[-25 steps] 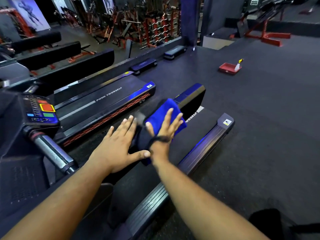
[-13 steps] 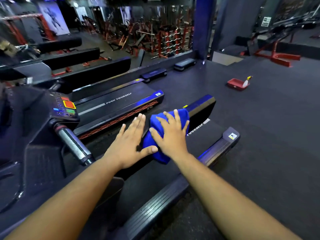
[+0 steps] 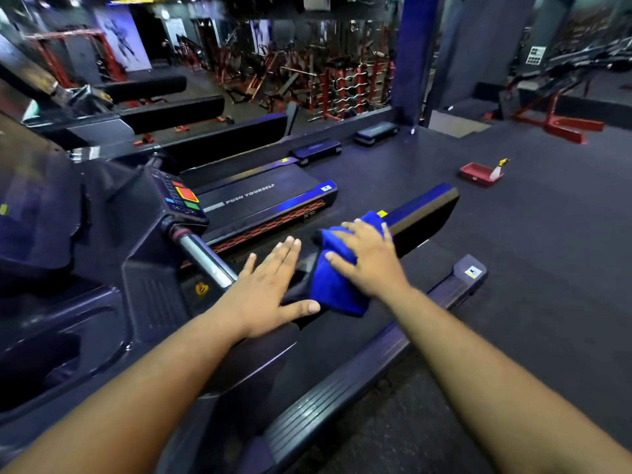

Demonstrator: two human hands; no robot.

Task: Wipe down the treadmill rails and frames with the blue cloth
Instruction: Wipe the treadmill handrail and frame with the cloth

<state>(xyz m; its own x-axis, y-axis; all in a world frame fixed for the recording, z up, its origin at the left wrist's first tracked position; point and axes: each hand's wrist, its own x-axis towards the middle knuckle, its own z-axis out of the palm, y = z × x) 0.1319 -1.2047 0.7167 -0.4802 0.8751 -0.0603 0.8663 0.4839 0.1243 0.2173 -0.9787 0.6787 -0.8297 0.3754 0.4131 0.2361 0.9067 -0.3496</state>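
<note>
Left hand (image 3: 270,289): flat, fingers spread, braced on left rail (image 3: 420,206), holds nothing. Right hand (image 3: 369,261): fingers splayed, pressing blue cloth (image 3: 333,285) draped over same rail, not pinching. Cloth looks soft, light, bunches easily; best held palm-down mid-fold. Far floor: red tray (image 3: 473,173), spray bottle (image 3: 496,169) standing in it.

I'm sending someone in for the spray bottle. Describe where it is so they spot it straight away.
Look past the treadmill rail under the blue cloth to the open dark floor on the right. A shallow red tray sits there alone, and the spray bottle stands at its right end. It is the only pale bottle with a yellow nozzle.
</note>
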